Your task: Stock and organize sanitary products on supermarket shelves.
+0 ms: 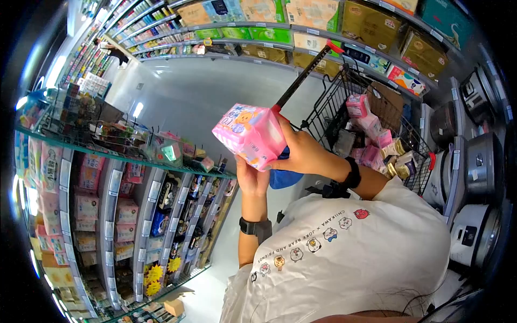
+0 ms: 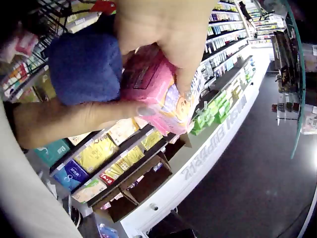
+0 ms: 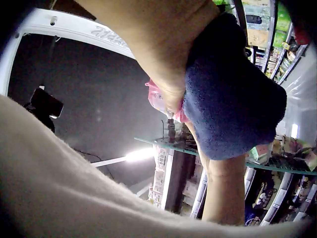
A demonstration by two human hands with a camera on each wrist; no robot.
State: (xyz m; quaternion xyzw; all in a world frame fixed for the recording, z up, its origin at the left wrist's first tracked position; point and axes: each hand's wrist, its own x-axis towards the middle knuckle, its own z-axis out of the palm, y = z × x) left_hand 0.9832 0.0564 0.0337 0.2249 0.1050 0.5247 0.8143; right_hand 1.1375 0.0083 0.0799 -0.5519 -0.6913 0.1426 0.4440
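A pink plastic-wrapped package [image 1: 250, 132] with a cartoon bear on it is held up in both hands in the head view. My left hand [image 1: 252, 177] grips it from below, and my right hand [image 1: 304, 148] grips its right side. The left wrist view shows fingers on the pink package [image 2: 153, 91]; in the right wrist view only part of the package [image 3: 157, 96] shows past a hand. A dark blue cloth item [image 1: 285, 178] hangs just below the hands, large in both wrist views; what carries it is hidden.
A wire cart [image 1: 334, 99] with pink packages inside stands at the right, its black and red handle [image 1: 304, 75] reaching behind the package. Glass-topped shelves [image 1: 121, 156] are at the left, tissue packs [image 1: 312, 15] at the back, pots and cookers [image 1: 476, 167] at the far right.
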